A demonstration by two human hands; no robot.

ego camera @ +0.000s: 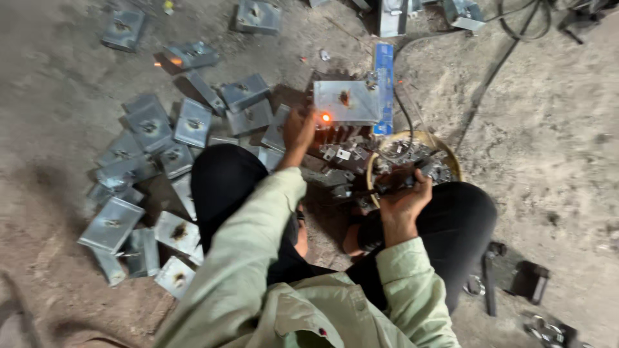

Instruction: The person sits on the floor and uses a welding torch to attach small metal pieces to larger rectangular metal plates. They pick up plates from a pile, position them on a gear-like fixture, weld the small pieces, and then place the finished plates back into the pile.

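Observation:
A square grey metal plate [345, 101] with a burnt mark in its middle lies on a low stand in front of me. An orange glowing spot [325, 117] shows at its near left corner. My left hand [298, 131] reaches to that corner, fingers curled beside the glow; what it holds is hidden. My right hand [401, 196] grips a dark handle with a black cable [403, 122] running up from it, over a round basin [451, 164] of small metal parts. Pale green sleeves cover both arms. I am crouched, knees in black trousers.
Several grey metal plates [148, 122] with welded centre pieces lie scattered on the dirt floor to the left. A blue bar [384, 87] stands by the stand. Black cables [490, 77] cross the ground upper right. Dark tools [516, 277] lie at lower right.

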